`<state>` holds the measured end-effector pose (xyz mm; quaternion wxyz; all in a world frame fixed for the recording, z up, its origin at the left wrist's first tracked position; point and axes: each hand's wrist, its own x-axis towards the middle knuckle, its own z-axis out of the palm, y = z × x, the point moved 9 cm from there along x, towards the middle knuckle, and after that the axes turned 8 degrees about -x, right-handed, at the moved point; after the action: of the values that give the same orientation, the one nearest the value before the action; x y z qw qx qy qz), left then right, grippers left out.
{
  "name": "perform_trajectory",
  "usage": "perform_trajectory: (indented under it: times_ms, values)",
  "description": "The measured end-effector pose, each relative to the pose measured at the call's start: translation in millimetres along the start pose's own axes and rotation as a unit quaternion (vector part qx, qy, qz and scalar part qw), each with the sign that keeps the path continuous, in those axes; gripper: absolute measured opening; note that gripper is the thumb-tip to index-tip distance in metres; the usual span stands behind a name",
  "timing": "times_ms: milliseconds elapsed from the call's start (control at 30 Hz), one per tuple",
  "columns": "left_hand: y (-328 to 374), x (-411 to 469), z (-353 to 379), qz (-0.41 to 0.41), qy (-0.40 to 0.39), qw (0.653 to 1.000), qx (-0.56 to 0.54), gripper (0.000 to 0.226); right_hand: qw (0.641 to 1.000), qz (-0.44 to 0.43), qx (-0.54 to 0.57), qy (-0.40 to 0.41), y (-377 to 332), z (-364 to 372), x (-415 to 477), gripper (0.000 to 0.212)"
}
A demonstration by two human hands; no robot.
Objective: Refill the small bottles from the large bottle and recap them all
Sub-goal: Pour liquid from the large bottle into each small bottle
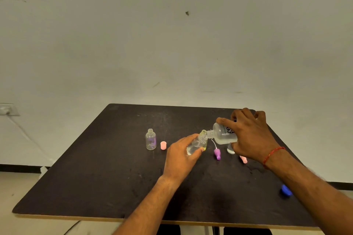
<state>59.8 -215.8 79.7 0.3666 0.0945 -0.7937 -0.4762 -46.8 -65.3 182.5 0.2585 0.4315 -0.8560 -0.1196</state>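
The right hand (250, 135) curls its fingers (223, 120) round the tilted large bottle (222, 133), mouth at the small bottle (198, 142) gripped by the left hand (180, 156); a clear container (230, 150) beneath is mostly hidden.

Clear plastic on a matt dark board

The table (95, 177) top looks matt, scuffed, pale-edged; the bottles (150, 139) look clear and glossy; the pink cap (163, 145) looks smooth plastic.

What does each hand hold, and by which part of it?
The left hand grips a small clear bottle round its lower body. The right hand grips the large bottle round its body, leaving the neck free.
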Motion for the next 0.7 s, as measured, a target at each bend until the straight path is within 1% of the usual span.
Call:
perform_trajectory:
  times_ms: [433, 700]
  values:
    - [-1, -1, 1, -0.005, -0.005, 1.000, 0.006, 0.048, 1.000, 0.005, -0.002, -0.007, 0, 4, -2, 0.082]
    - [1, -1, 4, -0.001, -0.008, 1.000, -0.020, 0.044, 1.000, 0.018, 0.010, -0.011, 4, 14, -6, 0.079]
